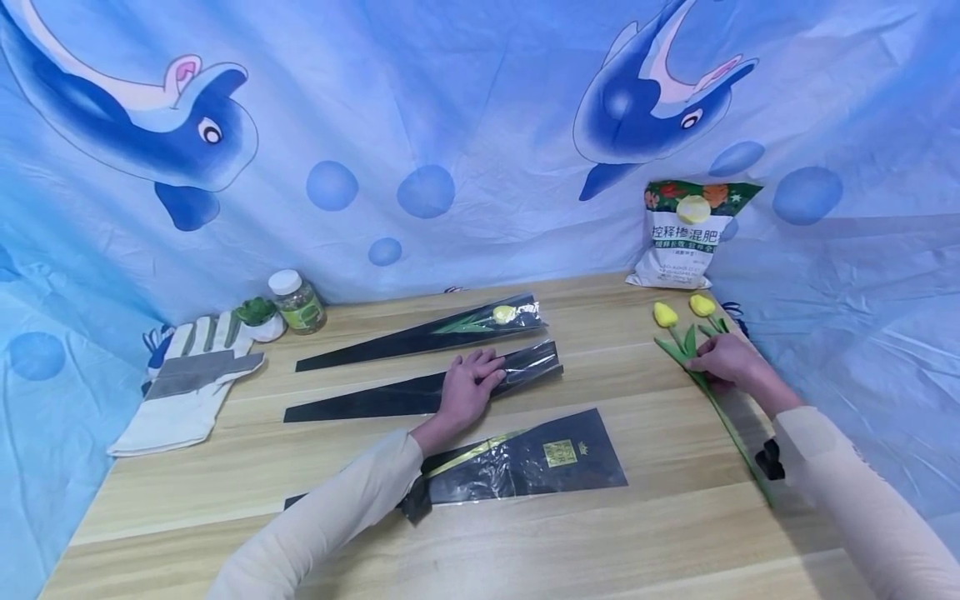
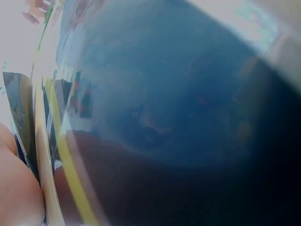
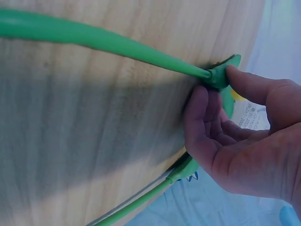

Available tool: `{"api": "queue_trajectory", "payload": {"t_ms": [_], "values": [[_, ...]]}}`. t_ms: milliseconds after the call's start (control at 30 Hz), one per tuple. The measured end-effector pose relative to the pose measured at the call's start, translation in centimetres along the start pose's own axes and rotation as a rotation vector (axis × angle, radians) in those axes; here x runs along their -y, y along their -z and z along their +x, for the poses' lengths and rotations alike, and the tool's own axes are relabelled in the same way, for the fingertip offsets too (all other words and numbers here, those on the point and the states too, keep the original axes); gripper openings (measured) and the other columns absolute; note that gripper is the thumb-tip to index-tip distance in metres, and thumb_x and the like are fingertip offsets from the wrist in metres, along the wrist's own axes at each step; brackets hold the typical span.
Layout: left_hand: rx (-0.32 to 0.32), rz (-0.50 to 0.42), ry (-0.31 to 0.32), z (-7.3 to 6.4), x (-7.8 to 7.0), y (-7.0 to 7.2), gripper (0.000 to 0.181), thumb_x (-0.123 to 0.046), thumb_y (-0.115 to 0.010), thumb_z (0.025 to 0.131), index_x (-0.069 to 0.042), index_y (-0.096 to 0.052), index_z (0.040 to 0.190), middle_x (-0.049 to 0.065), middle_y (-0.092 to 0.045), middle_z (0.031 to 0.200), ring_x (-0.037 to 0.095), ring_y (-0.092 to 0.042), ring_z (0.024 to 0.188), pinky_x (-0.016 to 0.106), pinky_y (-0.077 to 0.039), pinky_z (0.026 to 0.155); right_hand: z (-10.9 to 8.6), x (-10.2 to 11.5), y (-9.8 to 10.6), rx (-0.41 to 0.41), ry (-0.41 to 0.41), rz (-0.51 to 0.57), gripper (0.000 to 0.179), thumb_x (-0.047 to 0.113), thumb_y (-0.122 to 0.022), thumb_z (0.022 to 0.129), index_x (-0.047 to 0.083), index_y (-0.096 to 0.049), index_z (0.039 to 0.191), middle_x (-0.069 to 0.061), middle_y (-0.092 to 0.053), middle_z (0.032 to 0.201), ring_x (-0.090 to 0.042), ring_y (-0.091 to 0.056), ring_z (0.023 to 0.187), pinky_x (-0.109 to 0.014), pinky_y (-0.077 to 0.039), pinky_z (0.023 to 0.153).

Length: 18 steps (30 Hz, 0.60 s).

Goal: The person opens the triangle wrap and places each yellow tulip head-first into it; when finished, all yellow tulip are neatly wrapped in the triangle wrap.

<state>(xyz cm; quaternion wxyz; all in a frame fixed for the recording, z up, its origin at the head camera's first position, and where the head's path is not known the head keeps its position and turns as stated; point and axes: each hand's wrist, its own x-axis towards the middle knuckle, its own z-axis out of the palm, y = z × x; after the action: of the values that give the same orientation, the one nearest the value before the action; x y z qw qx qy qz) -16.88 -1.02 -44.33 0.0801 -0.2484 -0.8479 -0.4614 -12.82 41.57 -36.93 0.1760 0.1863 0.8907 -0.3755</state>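
Observation:
On the table's right side, my right hand [image 1: 727,360] pinches a yellow artificial tulip [image 1: 664,315] where its leaves join the stem. The right wrist view shows thumb and fingertips at the green stem [image 3: 127,49]. Beside it lies a second yellow tulip [image 1: 702,306], partly hidden by the hand. My left hand [image 1: 467,390] rests, fingers extended, on the middle black flower sleeve [image 1: 367,402]. Behind it lies another sleeve [image 1: 375,350] with a yellow tulip inside. A wider sleeve with gold print [image 1: 525,467] lies in front, partly under the left forearm.
At the left of the wooden table [image 1: 525,550] lie white and grey gloves [image 1: 187,375]. A small potted plant [image 1: 258,317] and a white-lidded jar [image 1: 300,304] stand behind them. A fertilizer bag [image 1: 678,242] stands at the back right, against the blue dolphin-print cloth [image 1: 495,125].

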Motion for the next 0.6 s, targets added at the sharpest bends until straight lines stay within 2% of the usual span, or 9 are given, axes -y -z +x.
{"api": "queue_trajectory", "payload": {"t_ms": [100, 300, 433, 600], "values": [[0.0, 0.004, 0.002, -0.04, 0.03, -0.04, 0.027, -0.01, -0.071, 0.093, 0.0, -0.073, 0.118, 0.024, -0.062, 0.13, 0.044, -0.05, 0.129, 0.062, -0.023, 0.113, 0.0, -0.11, -0.15, 0.005, 0.003, 0.034, 0.042, 0.012, -0.069, 0.092, -0.013, -0.044, 0.113, -0.017, -0.049, 0.097, -0.019, -0.057, 0.074, -0.036, -0.056, 0.063], [-0.002, 0.0, -0.002, -0.05, -0.02, -0.13, 0.026, -0.01, -0.07, 0.093, 0.001, -0.073, 0.117, 0.024, -0.062, 0.129, 0.045, -0.05, 0.129, 0.062, -0.023, 0.113, 0.1, -0.31, -0.11, 0.054, -0.017, 0.104, 0.038, 0.013, -0.068, 0.094, -0.01, -0.043, 0.113, -0.012, -0.049, 0.094, -0.017, -0.057, 0.074, -0.035, -0.056, 0.065], [-0.006, -0.01, -0.01, -0.05, -0.18, -0.09, 0.027, -0.009, -0.071, 0.093, 0.002, -0.072, 0.117, 0.024, -0.062, 0.128, 0.045, -0.05, 0.128, 0.064, -0.023, 0.112, 0.21, -0.53, 0.14, 0.082, -0.03, 0.147, 0.043, 0.015, -0.068, 0.095, -0.009, -0.042, 0.119, -0.009, -0.052, 0.094, -0.015, -0.059, 0.073, -0.034, -0.057, 0.066], [-0.009, -0.014, -0.005, 0.01, -0.14, -0.16, 0.028, -0.009, -0.071, 0.092, 0.001, -0.072, 0.118, 0.022, -0.062, 0.13, 0.044, -0.049, 0.13, 0.064, -0.021, 0.113, 0.18, -0.78, 0.36, 0.12, -0.009, 0.223, 0.047, 0.012, -0.065, 0.096, -0.011, -0.039, 0.127, -0.004, -0.059, 0.086, -0.014, -0.063, 0.069, -0.035, -0.059, 0.067]]}}
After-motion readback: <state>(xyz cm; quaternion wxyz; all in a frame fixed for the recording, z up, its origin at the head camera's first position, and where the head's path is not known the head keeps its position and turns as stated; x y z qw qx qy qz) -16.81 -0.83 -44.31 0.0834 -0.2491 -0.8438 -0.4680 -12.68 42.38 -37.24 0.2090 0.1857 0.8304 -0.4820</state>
